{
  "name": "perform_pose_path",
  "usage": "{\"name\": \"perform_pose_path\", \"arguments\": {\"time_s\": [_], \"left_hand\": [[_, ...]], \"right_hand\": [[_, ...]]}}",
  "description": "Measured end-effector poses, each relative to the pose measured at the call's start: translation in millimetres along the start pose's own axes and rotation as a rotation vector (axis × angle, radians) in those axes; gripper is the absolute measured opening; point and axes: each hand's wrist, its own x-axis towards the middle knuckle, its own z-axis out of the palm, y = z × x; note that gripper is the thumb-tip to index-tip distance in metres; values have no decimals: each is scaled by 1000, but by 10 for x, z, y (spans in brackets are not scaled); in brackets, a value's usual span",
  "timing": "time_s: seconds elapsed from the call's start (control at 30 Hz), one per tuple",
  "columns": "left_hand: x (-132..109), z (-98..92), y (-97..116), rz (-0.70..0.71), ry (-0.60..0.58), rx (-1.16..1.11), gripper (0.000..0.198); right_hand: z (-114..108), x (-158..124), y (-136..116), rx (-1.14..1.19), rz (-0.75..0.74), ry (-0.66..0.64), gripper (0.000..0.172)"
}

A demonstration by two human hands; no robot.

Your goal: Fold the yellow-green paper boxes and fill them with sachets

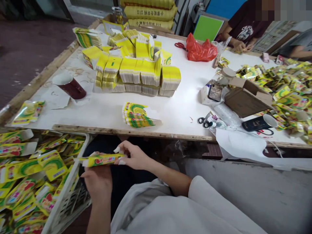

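Note:
Between my two hands, above my lap, is a flat yellow and green printed carton (pixel 102 160), seen nearly edge-on. My left hand (pixel 98 178) supports it from below, fingers closed around its left part. At its right end my right hand (pixel 133 155) pinches it between thumb and fingers. Just beyond, near the table's front edge, lies a fanned stack of flat printed cartons (pixel 137 116). To the left of my hands stands a white plastic crate (pixel 70 191) full of yellow and green cartons (pixel 52 164).
Bundled carton stacks (pixel 148 73) stand mid-table. A maroon mug (pixel 70 86) is tilted at left. Right of centre are scissors (pixel 204 121), a phone (pixel 215 92), a black mug (pixel 258 123) and a brown box (pixel 247 99). A red bag (pixel 201 50) lies behind; a co-worker's hands (pixel 241 46) are across.

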Motion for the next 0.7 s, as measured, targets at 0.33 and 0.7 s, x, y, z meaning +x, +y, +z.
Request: {"name": "perform_pose_path", "arguments": {"time_s": [0.33, 0.7], "left_hand": [[228, -570, 221, 113, -251, 184, 57], [-152, -306, -7, 170, -466, 953, 69]], "right_hand": [[-408, -21, -169, -688, -370, -15, 18], [-24, -118, -44, -262, -276, 340, 67]]}}
